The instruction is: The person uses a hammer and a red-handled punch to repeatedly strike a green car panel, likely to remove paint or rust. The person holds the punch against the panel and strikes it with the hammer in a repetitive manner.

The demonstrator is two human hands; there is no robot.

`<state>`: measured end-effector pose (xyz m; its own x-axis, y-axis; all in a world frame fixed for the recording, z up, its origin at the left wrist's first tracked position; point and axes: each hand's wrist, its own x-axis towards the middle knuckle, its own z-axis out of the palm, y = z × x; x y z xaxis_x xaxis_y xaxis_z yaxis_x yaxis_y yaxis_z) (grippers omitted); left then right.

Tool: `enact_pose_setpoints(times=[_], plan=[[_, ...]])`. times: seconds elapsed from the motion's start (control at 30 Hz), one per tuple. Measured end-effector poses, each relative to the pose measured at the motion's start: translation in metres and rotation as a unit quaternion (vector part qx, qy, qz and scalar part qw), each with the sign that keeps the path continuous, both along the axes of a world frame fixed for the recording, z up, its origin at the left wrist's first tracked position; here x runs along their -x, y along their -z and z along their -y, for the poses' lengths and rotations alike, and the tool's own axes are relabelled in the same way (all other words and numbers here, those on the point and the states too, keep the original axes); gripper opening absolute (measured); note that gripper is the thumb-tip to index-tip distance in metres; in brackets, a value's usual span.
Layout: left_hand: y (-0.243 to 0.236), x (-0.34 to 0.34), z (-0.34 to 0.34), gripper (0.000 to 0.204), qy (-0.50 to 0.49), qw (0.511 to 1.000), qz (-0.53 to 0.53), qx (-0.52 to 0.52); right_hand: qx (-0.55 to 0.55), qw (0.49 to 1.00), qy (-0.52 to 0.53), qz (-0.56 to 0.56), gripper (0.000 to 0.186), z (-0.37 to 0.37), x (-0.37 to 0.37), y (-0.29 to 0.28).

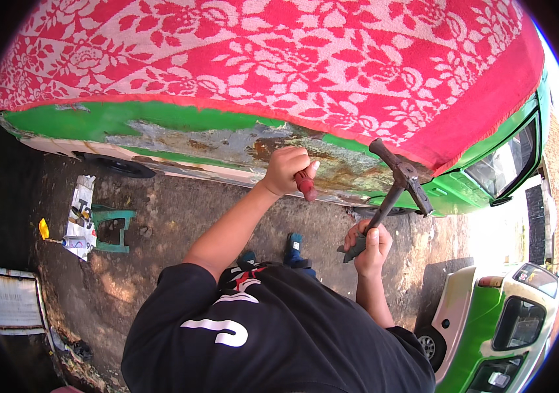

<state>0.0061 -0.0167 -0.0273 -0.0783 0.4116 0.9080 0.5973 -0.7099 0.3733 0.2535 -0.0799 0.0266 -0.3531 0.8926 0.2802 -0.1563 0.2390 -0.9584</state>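
My left hand (286,169) is closed around a red-handled tool (306,186), held against the side of a green van (181,116). The butt of its ribbed handle points toward me; the far end is hidden behind my fist. Beneath this hand the body panel (253,145) shows bare grey metal and brown rust where the paint is gone. In my right hand (372,250) is a hammer (405,175), gripped by its shaft. Its dark metal head is raised to the right of the red handle, apart from it. A ragged grey end sticks out below my fingers.
A red and pink floral cloth (279,59) covers the van's upper part. On the ground at left stands a green stool (114,229), beside a printed sheet (81,209) and a spray can (75,242). Another green and white vehicle (476,327) is parked at lower right.
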Motion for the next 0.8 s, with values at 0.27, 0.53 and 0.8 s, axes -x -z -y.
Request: enact_pose_setpoints(times=[0.27, 0.53, 0.8], plan=[[-0.007, 0.007, 0.002, 0.035, 0.042, 0.999, 0.022, -0.028, 0.059, 0.998, -0.011, -0.021, 0.042, 0.003, -0.013, 0.012], [-0.001, 0.010, -0.002, 0.035, 0.024, 0.999, 0.040, -0.021, 0.072, 0.997, 0.002, -0.015, 0.043, 0.007, -0.020, 0.017], [-0.002, 0.012, -0.002, 0.035, 0.014, 0.999, 0.031, -0.021, 0.070, 0.998, -0.004, -0.003, 0.045, 0.007, -0.021, 0.015]])
